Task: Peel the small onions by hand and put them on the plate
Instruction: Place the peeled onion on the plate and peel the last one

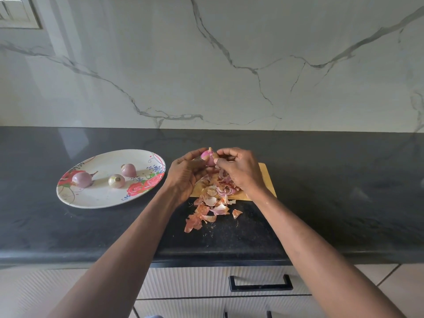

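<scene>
Three onions (116,180) on plate (101,198), left of board (267,177).

Single head view, looking forward-down, near countertop (68,226), facing wall.

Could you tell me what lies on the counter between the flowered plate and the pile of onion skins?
In the head view, only the left hand and its forearm cross that stretch; the counter between plate and skins is otherwise bare.
</scene>
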